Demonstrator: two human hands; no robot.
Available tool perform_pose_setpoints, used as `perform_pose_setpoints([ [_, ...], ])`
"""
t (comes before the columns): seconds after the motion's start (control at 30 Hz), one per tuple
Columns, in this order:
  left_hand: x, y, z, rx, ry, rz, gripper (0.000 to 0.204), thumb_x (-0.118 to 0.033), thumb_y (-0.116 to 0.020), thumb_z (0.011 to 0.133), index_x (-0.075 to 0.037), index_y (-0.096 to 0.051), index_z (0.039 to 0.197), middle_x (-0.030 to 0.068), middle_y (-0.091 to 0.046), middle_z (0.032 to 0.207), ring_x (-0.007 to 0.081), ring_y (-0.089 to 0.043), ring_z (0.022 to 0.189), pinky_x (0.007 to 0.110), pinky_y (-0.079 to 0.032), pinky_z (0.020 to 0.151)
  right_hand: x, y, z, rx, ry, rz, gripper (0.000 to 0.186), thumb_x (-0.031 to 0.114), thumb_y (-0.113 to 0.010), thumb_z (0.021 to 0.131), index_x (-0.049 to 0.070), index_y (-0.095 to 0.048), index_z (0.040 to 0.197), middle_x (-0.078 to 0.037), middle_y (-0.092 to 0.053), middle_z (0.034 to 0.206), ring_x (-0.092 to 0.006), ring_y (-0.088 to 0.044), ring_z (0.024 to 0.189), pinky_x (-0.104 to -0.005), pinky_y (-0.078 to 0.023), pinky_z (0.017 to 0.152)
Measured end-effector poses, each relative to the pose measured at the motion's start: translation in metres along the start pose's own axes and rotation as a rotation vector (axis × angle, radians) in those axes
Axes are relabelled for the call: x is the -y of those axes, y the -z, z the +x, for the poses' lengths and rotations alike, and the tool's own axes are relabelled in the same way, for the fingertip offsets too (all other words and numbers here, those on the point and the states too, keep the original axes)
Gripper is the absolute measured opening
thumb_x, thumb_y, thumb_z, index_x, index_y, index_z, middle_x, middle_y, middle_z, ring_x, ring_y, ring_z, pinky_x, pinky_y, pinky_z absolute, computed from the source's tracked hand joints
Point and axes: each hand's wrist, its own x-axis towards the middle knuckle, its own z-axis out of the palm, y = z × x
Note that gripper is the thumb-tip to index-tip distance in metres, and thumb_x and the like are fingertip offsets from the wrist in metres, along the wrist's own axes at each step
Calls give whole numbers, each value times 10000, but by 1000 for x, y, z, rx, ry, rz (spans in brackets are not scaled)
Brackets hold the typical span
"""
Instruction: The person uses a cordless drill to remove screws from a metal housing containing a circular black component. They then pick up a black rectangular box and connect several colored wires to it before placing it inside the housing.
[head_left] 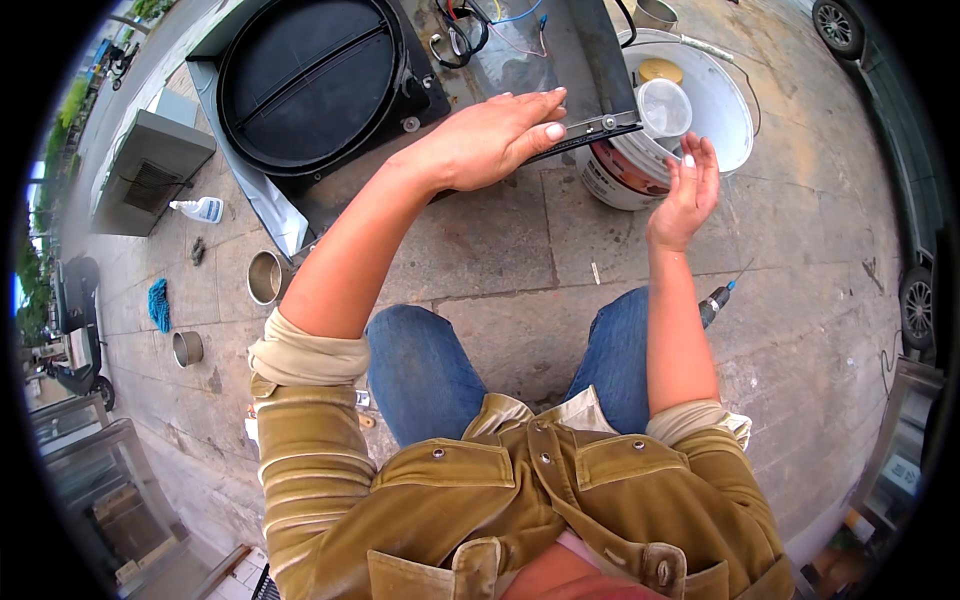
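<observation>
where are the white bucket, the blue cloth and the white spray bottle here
White bucket (728,108): head view, on the bare inner wall, right side.
Blue cloth (158,306): head view, on the middle of the crumpled fabric.
White spray bottle (207,210): head view, on the body.

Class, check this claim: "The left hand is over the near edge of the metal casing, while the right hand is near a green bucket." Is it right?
Not quite: the bucket is white, not green, as the head view shows. The left hand is over the metal casing's near edge, and the right hand is near that bucket.
</observation>
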Motion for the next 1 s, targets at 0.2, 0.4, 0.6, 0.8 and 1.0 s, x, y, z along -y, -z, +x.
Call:
perform_pose_setpoints([
  [0.2,14,-7,26,79,65,170,560,-418,-255,1014,-37,-389,1402,121,-435,1428,281,-331,1365,390,-217,1152,-42,-6,-35,77,-60,163,351,104,-475,943,-29,-470,1268,-136,-577,1171,-212,-600,1007,-331,-488,869],
  [0.4,-7,13,21,174,196,273,525,-418,-236,1018,-87,-525,1307,72,-646,1160,292,-481,1231,397,-289,1113,-55,-5,-39,56,-142,230,310,125,-452,959,-27,-507,1223,-131,-607,1077,-187,-639,834,-321,-517,799],
  [0.6,-73,4,-79,-587,193,-59,190,-18,-602,868,-16,-609,1058,70,-592,858,150,-579,804,255,-463,722,-71,15,-27,53,-188,207,299,141,-436,966,-16,-522,1206,-121,-616,1059,-175,-643,834,-306,-508,794],
  [0.8,-38,-97,-281,-699,626,14,187,35,-679,785,-15,-628,958,49,-575,779,132,-574,709,252,-464,637,-100,5,-30,146,-207,127,292,159,-458,972,-14,-535,1193,-117,-624,1039,-164,-641,799,-299,-515,787],
  [1.0,-19,-240,-563,-814,1782,-14,263,-253,-611,894,-30,-646,1029,138,-653,811,233,-617,764,356,-482,697,-164,12,-63,384,-106,-137,277,156,-486,969,-46,-564,1143,-135,-644,975,-186,-641,748,-285,-539,693],
])
